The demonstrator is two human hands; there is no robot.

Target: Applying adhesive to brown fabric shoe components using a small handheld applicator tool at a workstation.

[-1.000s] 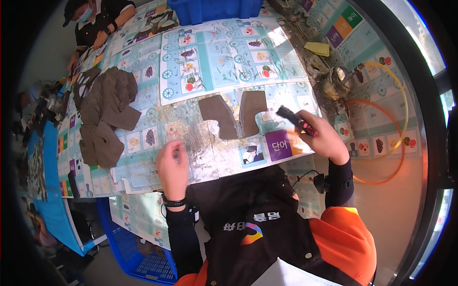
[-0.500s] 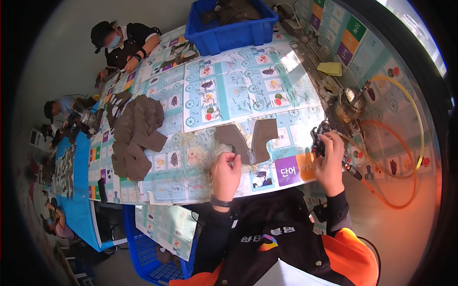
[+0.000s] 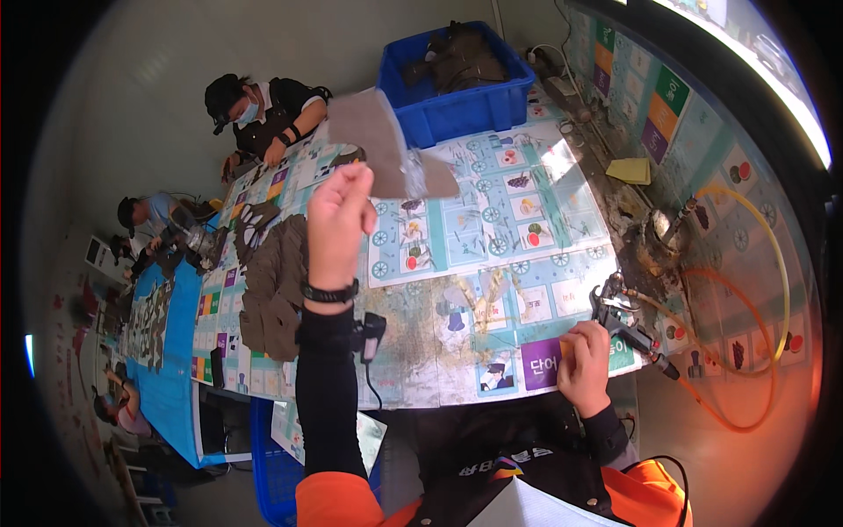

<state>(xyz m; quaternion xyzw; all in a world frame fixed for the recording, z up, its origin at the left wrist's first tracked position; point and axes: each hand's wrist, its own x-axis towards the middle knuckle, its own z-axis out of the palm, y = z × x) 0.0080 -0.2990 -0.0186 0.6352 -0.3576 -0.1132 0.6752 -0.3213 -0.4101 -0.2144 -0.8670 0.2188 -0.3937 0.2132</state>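
On the head camera, the one view I have, I see the left hand (image 3: 341,220) raised over the desk (image 3: 408,351), its thumb and fingers pinched together on the near edge of a brown piece (image 3: 369,132). The piece hangs in the air, tilted and blurred, in front of the near left corner of a blue tub (image 3: 457,119) with more brown pieces inside. A pale, shiny strip shows on the held piece near its lower end. I have the right hand (image 3: 584,362) low at the near edge of the desk, its fingers curled in; I cannot tell whether they grip anything. Just beside it, to the right, lies a spray gun (image 3: 634,334), with an orange hose (image 3: 774,351) and a yellow hose (image 3: 762,220) looping out past the desk's right side. Behind the gun I make out a crusted pot (image 3: 660,235), and farther back a yellow sheet (image 3: 629,170). To the left of the raised forearm I see a pile (image 3: 274,294) of brown pieces, partly hidden by that arm. Across the desk, a masked co-worker (image 3: 274,110) bends over the far left end; below the near edge stands a blue basket (image 3: 274,479).
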